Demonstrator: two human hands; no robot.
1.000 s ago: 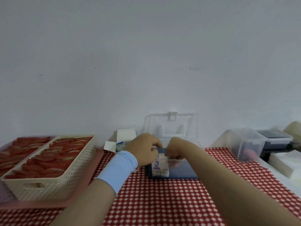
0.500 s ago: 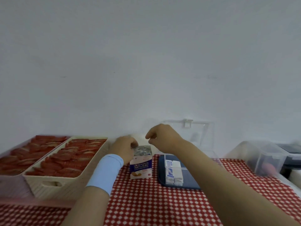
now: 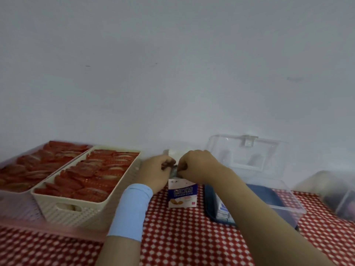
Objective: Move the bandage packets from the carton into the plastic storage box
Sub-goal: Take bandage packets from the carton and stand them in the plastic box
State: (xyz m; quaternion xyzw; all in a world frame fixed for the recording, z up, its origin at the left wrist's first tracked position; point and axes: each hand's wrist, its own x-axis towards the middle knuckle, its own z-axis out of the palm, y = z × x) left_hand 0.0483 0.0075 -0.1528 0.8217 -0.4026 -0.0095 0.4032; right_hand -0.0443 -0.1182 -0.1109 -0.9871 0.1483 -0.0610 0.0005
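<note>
Head view: the carton (image 3: 182, 192) stands upright near the far edge of the tabletop (image 3: 182, 237), about midway along it, with its top open. Both hands meet at that top. The left hand (image 3: 155, 172), with a blue wristband (image 3: 132, 208) on its forearm, has its fingers curled round the carton's upper left edge and grips it there. The right hand (image 3: 197, 167) comes in from the right, and its curled fingers (image 3: 181, 167) close in a pinch on the grey packet tops (image 3: 173, 172) showing in the carton's mouth. That spot is blurred, so how many packets it holds cannot be told.

Just beside the carton, toward the right edge, sits the plastic storage box (image 3: 284, 205), clear-walled with a blue floor. Its lid (image 3: 247, 156) stands open against the wall. A few stacked packets (image 3: 222, 208) lie at its left end, partly hidden by the right forearm.

Toward the left edge a cream basket (image 3: 63, 210) holds red wrapped pieces. A blurred clear container (image 3: 336, 192) sits at the far right.
</note>
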